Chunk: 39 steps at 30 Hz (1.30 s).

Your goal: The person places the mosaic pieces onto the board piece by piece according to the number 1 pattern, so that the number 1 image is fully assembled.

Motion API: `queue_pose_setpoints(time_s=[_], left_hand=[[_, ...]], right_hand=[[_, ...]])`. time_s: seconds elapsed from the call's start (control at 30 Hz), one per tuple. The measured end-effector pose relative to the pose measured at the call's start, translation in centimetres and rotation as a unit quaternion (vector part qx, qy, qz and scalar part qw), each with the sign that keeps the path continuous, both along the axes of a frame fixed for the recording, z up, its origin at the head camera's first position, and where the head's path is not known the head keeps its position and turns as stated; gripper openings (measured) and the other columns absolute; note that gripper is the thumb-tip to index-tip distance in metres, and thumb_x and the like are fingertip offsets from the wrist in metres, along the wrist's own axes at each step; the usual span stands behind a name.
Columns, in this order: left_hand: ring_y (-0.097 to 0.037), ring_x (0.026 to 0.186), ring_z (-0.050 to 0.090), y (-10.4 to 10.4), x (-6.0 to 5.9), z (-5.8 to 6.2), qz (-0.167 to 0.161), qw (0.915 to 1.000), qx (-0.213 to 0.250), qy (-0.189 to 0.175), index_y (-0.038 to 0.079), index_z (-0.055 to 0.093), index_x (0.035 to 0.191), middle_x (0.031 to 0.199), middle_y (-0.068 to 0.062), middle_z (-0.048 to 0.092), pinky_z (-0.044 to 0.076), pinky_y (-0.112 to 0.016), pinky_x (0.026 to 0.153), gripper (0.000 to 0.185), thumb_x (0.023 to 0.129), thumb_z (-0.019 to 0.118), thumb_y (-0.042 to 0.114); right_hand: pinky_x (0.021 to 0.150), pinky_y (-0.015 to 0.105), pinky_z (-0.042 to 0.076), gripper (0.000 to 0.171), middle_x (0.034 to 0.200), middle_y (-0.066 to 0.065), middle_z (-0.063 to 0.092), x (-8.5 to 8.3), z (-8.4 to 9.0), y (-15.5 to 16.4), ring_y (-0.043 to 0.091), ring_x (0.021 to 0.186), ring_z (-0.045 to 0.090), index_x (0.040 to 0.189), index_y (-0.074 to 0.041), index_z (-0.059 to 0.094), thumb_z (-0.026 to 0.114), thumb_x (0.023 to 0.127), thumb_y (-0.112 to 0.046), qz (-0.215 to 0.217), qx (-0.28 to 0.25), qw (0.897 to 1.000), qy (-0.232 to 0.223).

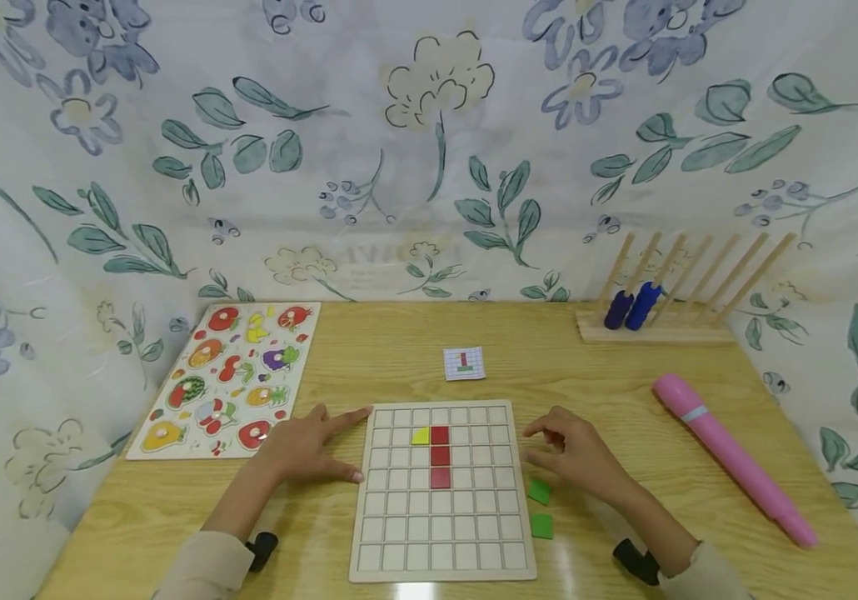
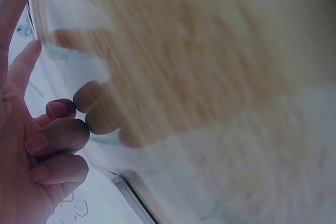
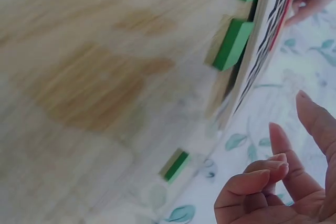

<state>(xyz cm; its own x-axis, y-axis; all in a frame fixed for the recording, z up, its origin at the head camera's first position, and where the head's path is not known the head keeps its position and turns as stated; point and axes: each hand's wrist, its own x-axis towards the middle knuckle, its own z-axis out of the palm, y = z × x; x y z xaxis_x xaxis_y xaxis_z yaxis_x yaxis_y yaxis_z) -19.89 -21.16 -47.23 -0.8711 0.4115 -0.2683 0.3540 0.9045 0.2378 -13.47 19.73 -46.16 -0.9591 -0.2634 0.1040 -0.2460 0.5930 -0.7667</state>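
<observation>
A square grid board [image 1: 441, 575] lies on the wooden table, with a yellow tile [image 1: 421, 436] beside the top one of a column of three red tiles [image 1: 440, 456]. My left hand [image 1: 301, 446] touches the board's left edge with spread thumb and forefinger; its other fingers curl in, as the left wrist view shows. Just off the right edge hovers my right hand [image 1: 577, 454], loosely bent, holding nothing. Below it lie two green tiles [image 1: 541, 526]. In the right wrist view a third green tile [image 3: 175, 166] lies farther off, hidden from the head view.
Behind the board is a small card [image 1: 464, 364] with a coloured grid pattern. A fruit puzzle board [image 1: 241, 392] lies at left. A wooden peg rack [image 1: 654, 335] with blue beads stands at the back right, and a thick pink pen-shaped object [image 1: 736, 460] lies at right.
</observation>
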Motion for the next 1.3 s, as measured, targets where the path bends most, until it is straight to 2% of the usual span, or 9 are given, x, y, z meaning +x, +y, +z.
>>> queue_pose_setpoints(time_s=[0.17, 0.53, 0.83, 1.0, 1.17, 1.3], left_hand=[[-0.019, 0.061, 0.044, -0.1, 0.1, 0.1, 0.001, 1.0000, 0.003, 0.000, 0.050, 0.037, 0.149, 0.098, -0.008, 0.050, 0.035, -0.033, 0.054, 0.097, 0.063, 0.066, 0.085], [-0.019, 0.061, 0.043, -0.1, 0.2, 0.1, -0.009, 0.9999, 0.005, 0.000, 0.048, 0.036, 0.150, 0.096, -0.007, 0.049, 0.035, -0.033, 0.054, 0.097, 0.065, 0.067, 0.083], [-0.019, 0.061, 0.044, -0.2, 0.0, -0.2, -0.007, 1.0000, -0.001, 0.004, 0.049, 0.036, 0.150, 0.097, -0.006, 0.050, 0.035, -0.032, 0.054, 0.097, 0.064, 0.066, 0.084], [-0.018, 0.060, 0.043, 0.0, 0.2, 0.0, -0.006, 1.0000, 0.005, 0.004, 0.048, 0.037, 0.150, 0.096, -0.007, 0.049, 0.035, -0.032, 0.053, 0.097, 0.064, 0.067, 0.083], [-0.018, 0.060, 0.043, 0.0, 0.2, 0.0, -0.008, 0.9999, 0.005, 0.011, 0.048, 0.037, 0.150, 0.096, -0.007, 0.050, 0.035, -0.032, 0.053, 0.096, 0.065, 0.067, 0.082], [-0.018, 0.060, 0.044, 0.0, 0.2, 0.1, -0.011, 0.9998, 0.008, 0.015, 0.047, 0.038, 0.150, 0.097, -0.007, 0.051, 0.035, -0.032, 0.053, 0.097, 0.065, 0.068, 0.082]], right_hand=[[0.059, 0.023, 0.036, 0.024, 0.078, 0.006, 0.048, -0.1, -0.3, 1.2, 0.006, 0.066, 0.039, 0.101, -0.003, 0.073, 0.082, 0.081, -0.014, -0.011, -0.019, 1.000, -0.011], [0.062, 0.026, 0.032, 0.042, 0.078, 0.005, 0.043, -1.7, -1.3, 3.9, 0.010, 0.070, 0.036, 0.111, -0.002, 0.071, 0.086, 0.077, -0.021, -0.009, 0.013, 1.000, -0.027], [0.063, 0.028, 0.031, 0.044, 0.077, 0.004, 0.038, -2.7, -1.6, 4.8, 0.011, 0.070, 0.033, 0.114, -0.003, 0.069, 0.086, 0.076, -0.017, -0.011, 0.022, 0.999, -0.025], [0.065, 0.030, 0.030, 0.042, 0.078, 0.004, 0.036, -2.9, -1.4, 4.9, 0.015, 0.072, 0.034, 0.115, -0.002, 0.069, 0.085, 0.077, -0.012, -0.034, 0.035, 0.998, -0.045], [0.065, 0.032, 0.030, 0.038, 0.078, 0.004, 0.035, -3.0, -1.3, 4.9, 0.018, 0.074, 0.034, 0.115, -0.001, 0.069, 0.081, 0.081, -0.010, -0.039, 0.032, 0.996, -0.072], [0.065, 0.031, 0.031, 0.030, 0.076, 0.003, 0.036, -2.9, -1.5, 4.9, 0.017, 0.073, 0.035, 0.110, -0.002, 0.071, 0.080, 0.082, -0.009, -0.035, 0.038, 0.996, -0.070]])
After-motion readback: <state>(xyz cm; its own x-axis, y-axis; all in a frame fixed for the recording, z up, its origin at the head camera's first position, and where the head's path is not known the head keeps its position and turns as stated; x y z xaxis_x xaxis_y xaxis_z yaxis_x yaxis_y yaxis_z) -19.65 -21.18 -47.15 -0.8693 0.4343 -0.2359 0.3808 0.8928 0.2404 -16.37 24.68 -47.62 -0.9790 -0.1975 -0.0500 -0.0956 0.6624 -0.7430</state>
